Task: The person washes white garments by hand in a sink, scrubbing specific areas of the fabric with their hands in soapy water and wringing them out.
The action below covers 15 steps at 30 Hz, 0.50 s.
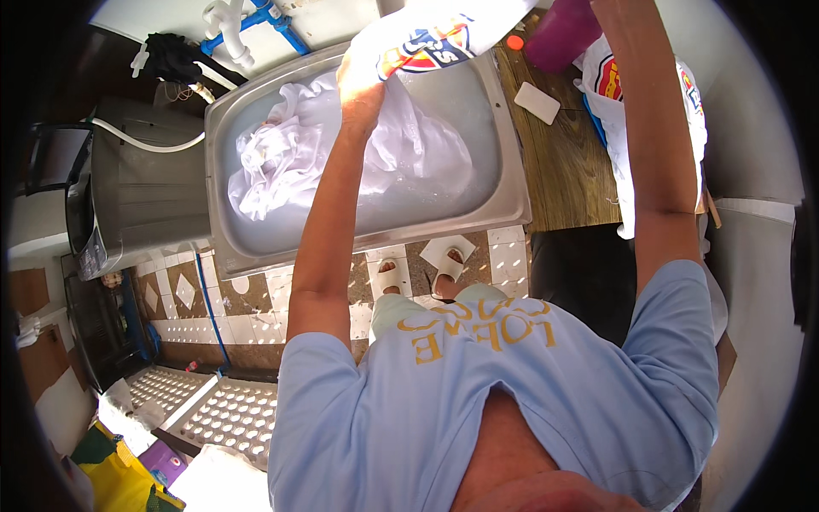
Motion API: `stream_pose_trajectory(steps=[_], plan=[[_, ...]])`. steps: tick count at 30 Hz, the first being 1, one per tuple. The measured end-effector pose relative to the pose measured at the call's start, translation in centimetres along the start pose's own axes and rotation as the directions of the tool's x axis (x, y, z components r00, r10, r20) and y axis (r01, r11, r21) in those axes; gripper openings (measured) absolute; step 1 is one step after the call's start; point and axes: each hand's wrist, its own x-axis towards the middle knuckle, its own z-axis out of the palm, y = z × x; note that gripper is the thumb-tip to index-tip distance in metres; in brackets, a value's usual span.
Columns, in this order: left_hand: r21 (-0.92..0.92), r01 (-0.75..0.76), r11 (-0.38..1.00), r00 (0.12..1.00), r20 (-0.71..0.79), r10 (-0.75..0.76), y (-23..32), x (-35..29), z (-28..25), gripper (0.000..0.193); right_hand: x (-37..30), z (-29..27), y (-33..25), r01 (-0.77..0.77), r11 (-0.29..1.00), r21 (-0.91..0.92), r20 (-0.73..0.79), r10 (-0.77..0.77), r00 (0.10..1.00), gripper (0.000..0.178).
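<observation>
My left hand (360, 96) is closed on the edge of a white printed garment (439, 43), its fingers partly hidden by glare and cloth. Red, yellow and dark blue print shows on the garment, which stretches toward the upper right, above the sink. Below it, wet white cloth (294, 158) lies bunched in cloudy water in a grey sink basin (375, 236). My right forearm (661, 128) reaches up past the wooden counter, and its hand lies beyond the top edge of the picture.
On the wooden counter (567, 175) right of the sink are a white rectangular block (537, 103), an orange cap (514, 42), a purple container (563, 34) and another white printed garment (610, 94). A grey tub-like appliance (149, 183) with a pale hose adjoins the sink's left side.
</observation>
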Motion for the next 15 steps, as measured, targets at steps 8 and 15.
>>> stream_pose_trajectory(steps=[8, 15], plan=[[0.598, -0.506, 0.621, 0.838, 0.173, 0.517, 1.7, 4.9, 1.3, 0.032, -9.3, -0.6, 16.4, -0.053, 0.599, -0.799, 0.228, 0.383, 0.895, 0.068], [0.417, -0.096, 0.904, 0.710, 0.666, -0.231, 7.0, 2.9, -2.5, 0.073, -11.5, 5.5, 20.0, 0.104, 0.935, -0.340, 0.014, -0.106, 0.994, 0.072]])
